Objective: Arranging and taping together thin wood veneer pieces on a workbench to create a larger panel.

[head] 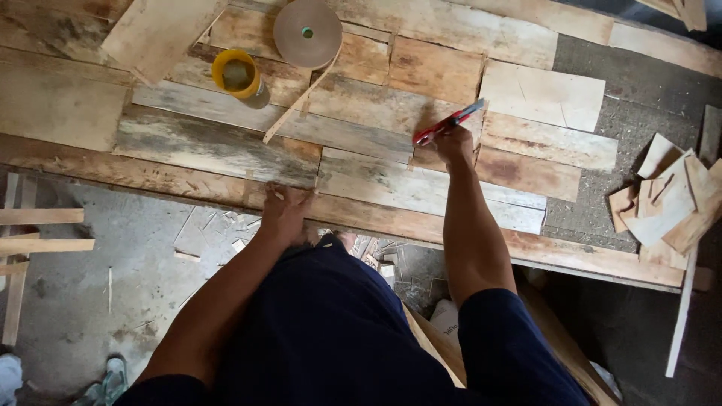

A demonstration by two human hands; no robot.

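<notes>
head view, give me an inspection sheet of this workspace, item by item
surface: worn wood sheets laid edge to edge on a low bench
job's things: red utility knife in right hand; brown tape roll with a loose strip; yellow cup
clutter: veneer offcuts piled at right; slivers on the floor
hands: left hand presses the front edge; right grips the knife
cables: nothing seen
surroundings: grey floor, wood strips at left

Grey concrete floor [90, 301] littered with wood chips and thin offcut strips; rough weathered plank table [218, 143]; pile of pale veneer scraps [669, 199] at right; soft daylight.
</notes>
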